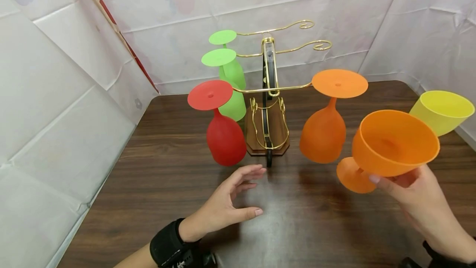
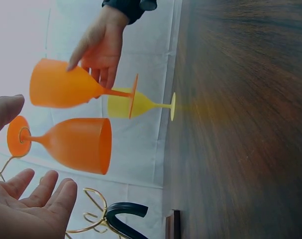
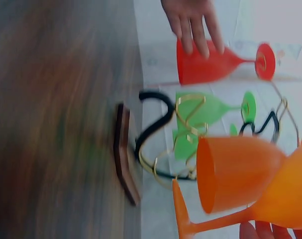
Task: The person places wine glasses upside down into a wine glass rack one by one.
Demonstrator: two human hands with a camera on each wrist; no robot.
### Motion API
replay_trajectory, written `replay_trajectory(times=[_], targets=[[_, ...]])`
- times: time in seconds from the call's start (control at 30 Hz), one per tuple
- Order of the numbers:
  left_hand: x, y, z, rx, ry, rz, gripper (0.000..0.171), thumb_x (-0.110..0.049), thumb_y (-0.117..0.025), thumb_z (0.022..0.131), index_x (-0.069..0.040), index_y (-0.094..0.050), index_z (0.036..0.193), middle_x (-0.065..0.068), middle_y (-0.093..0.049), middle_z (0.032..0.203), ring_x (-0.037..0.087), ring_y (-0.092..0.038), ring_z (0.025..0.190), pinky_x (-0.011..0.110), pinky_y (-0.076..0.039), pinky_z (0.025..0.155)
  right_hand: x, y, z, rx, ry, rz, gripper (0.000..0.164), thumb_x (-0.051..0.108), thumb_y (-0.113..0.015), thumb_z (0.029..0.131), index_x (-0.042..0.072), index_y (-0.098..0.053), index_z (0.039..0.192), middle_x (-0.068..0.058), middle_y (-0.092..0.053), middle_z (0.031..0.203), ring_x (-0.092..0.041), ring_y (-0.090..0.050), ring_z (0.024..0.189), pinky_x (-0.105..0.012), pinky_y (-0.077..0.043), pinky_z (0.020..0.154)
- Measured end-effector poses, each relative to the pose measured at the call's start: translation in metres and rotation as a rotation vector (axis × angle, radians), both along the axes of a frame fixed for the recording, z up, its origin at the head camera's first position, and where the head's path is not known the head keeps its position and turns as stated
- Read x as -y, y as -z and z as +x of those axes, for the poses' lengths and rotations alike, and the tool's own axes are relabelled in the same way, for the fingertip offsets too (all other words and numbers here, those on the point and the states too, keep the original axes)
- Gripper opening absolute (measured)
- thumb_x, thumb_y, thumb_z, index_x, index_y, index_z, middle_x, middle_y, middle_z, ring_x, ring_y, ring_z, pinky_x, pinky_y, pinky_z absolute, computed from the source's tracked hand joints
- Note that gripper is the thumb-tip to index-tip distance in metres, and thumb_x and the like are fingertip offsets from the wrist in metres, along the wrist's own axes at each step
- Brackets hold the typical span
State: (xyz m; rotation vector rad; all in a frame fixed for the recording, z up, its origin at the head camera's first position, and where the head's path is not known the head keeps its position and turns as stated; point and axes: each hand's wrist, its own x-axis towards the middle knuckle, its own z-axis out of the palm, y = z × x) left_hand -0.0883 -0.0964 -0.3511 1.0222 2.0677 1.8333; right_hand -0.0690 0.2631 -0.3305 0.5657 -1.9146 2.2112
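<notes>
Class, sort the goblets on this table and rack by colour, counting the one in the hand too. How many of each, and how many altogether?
Orange goblets: 2
Green goblets: 2
Red goblet: 1
Yellow goblet: 1
Total: 6

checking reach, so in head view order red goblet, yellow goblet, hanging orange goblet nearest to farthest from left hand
1. Red goblet, hanging on the rack's left side, beyond the left hand
2. Hanging orange goblet, on the rack's right side
3. Yellow goblet, at the far right
</notes>
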Motion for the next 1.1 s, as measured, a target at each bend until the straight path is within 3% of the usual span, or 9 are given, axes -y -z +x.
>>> replay_trajectory(times=[0.1,0.23,0.47,0.7,1.0,1.1], targets=[[0.0,0.0,0.0,0.0,-0.004,0.003,0.073,0.002,-0.072,0.079,-0.008,-0.035,0.141,0.005,-0.044,0.141,0.031,-0.039,0.13,0.033,-0.04,0.104,0.006,0.004,0.006,-0.015,-0.093,-0.01,0.062,-0.029,-0.047,0.081,-0.005,-0.034,0.137,-0.01,-0.054,0.123,-0.015,-0.06,0.102,-0.025,-0.054,0.079],[0.001,0.0,-0.001,-0.024,0.0,-0.002,0.072,0.0,-0.072,0.08,-0.007,-0.035,0.141,0.006,-0.044,0.141,0.027,-0.041,0.13,0.034,-0.04,0.103,0.016,0.01,0.012,0.004,-0.145,0.008,0.06,-0.027,-0.051,0.08,-0.002,-0.039,0.134,-0.008,-0.057,0.121,-0.015,-0.062,0.1,-0.027,-0.055,0.075],[0.002,0.002,-0.003,-0.048,0.003,0.0,0.072,-0.001,-0.072,0.081,-0.012,-0.035,0.142,0.006,-0.044,0.141,0.024,-0.042,0.129,0.034,-0.041,0.103,0.044,0.006,0.009,-0.039,-0.255,0.049,0.062,-0.024,-0.056,0.078,-0.001,-0.04,0.134,-0.008,-0.056,0.123,-0.015,-0.061,0.102,-0.026,-0.054,0.078],[0.003,0.001,-0.002,-0.035,-0.002,-0.008,0.071,-0.001,-0.072,0.081,-0.012,-0.036,0.142,0.005,-0.044,0.141,0.025,-0.042,0.129,0.034,-0.041,0.103,0.079,0.0,0.002,-0.041,-0.281,0.147,0.068,-0.021,-0.063,0.074,-0.006,-0.035,0.135,-0.008,-0.051,0.127,-0.015,-0.054,0.111,-0.025,-0.046,0.095],[0.003,-0.001,0.0,0.002,-0.014,-0.004,0.071,-0.002,-0.073,0.08,-0.013,-0.038,0.14,0.006,-0.046,0.138,0.022,-0.043,0.127,0.033,-0.041,0.103,0.105,0.002,-0.004,0.032,-0.298,0.184,0.064,-0.006,-0.071,0.078,0.002,-0.04,0.133,-0.008,-0.052,0.126,-0.016,-0.055,0.109,-0.024,-0.047,0.094],[0.003,-0.002,0.0,0.023,-0.014,-0.002,0.07,-0.003,-0.073,0.079,-0.012,-0.038,0.14,0.006,-0.046,0.137,0.022,-0.043,0.127,0.034,-0.041,0.103,0.109,0.004,-0.005,0.018,-0.307,0.174,0.064,-0.005,-0.071,0.079,0.002,-0.04,0.134,-0.007,-0.052,0.126,-0.016,-0.055,0.108,-0.024,-0.047,0.094]])
